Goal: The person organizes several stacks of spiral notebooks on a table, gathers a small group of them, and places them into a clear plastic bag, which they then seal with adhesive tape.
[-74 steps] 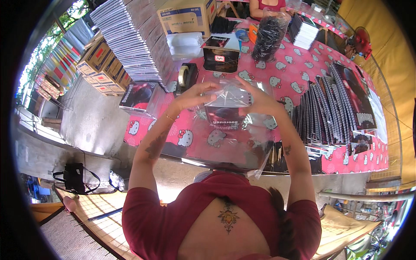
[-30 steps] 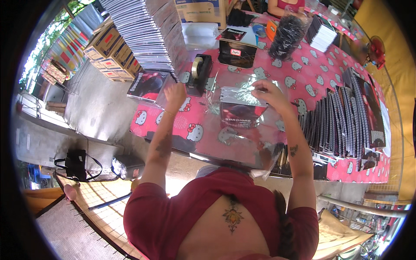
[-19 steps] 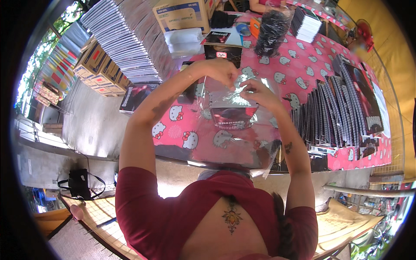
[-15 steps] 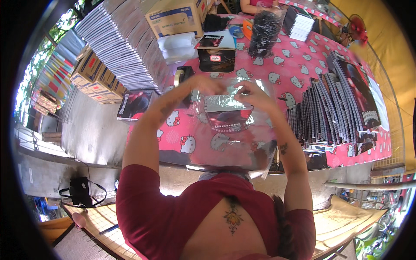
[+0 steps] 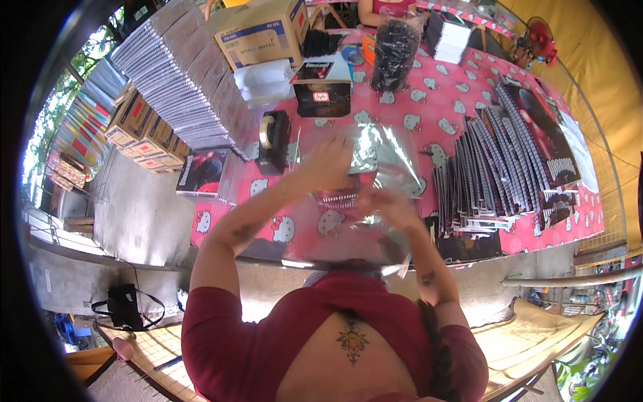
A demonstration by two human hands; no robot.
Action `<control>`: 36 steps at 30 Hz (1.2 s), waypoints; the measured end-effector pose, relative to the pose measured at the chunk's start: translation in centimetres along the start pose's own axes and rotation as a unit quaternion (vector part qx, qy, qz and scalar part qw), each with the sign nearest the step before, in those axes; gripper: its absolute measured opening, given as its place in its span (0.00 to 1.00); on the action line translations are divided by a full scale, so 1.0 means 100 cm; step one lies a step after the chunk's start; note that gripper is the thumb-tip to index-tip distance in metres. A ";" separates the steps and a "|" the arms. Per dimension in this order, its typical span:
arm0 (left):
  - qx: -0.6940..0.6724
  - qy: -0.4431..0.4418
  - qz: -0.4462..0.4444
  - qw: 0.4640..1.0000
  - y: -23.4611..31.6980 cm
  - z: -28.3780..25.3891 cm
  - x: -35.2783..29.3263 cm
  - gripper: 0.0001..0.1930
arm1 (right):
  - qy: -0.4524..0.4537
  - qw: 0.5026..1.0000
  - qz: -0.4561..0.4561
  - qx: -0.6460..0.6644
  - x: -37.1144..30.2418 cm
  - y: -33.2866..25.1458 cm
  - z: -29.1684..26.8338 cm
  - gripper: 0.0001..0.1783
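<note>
In front of me on the table, a dark-covered spiral notebook (image 5: pixel 338 199) lies among clear plastic film (image 5: pixel 400 161) that spreads around it and shines in the light. My left hand (image 5: pixel 329 164) rests over the notebook and film with its fingers stretched away from me, hiding much of the cover. At the notebook's right edge is my right hand (image 5: pixel 388 204). Its fingers look bent but are smeared by motion, so whether they hold film cannot be made out. A black tape dispenser (image 5: pixel 273 144) stands left of my left hand.
Tall stacks of wrapped notebooks (image 5: pixel 174 80) rise at the left, beside one notebook (image 5: pixel 203 173). A row of spiral notebooks (image 5: pixel 492 167) leans at the right. Farther back are a cardboard box (image 5: pixel 261 37), a dark plastic-wrapped bundle (image 5: pixel 394 53) and another person (image 5: pixel 385 8).
My left hand has come across onto the notebook and film. My right hand has moved down toward me, to the notebook's near right edge. The view has shifted slightly.
</note>
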State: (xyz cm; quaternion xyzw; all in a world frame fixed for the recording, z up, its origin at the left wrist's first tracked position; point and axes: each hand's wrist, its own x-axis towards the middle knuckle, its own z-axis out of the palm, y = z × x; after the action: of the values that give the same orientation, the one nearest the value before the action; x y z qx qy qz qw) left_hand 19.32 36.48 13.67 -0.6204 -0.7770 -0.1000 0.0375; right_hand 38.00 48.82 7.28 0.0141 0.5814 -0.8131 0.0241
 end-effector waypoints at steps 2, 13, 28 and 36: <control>-0.042 -0.047 -0.034 0.997 0.006 -0.017 0.011 0.37 | -0.078 0.984 0.124 0.099 -0.006 0.047 0.053 0.25; -0.566 0.233 -0.215 0.761 -0.038 0.104 -0.141 0.44 | 0.215 0.967 -0.135 -0.031 0.011 -0.016 -0.011 0.33; -0.253 0.362 -0.341 0.830 -0.149 0.038 -0.107 0.17 | 0.243 0.795 -0.324 -0.453 0.017 -0.143 0.055 0.16; -0.599 0.249 -0.387 0.655 -0.207 0.091 -0.128 0.09 | 0.135 0.699 -0.202 -0.673 0.060 -0.121 0.088 0.13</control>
State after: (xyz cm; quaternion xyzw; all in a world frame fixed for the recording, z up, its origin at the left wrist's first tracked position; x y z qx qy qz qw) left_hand 2.74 21.73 0.23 -0.1034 -0.6797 -0.7003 -0.1921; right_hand 31.35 44.26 21.21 -0.0144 0.9595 -0.1798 -0.2166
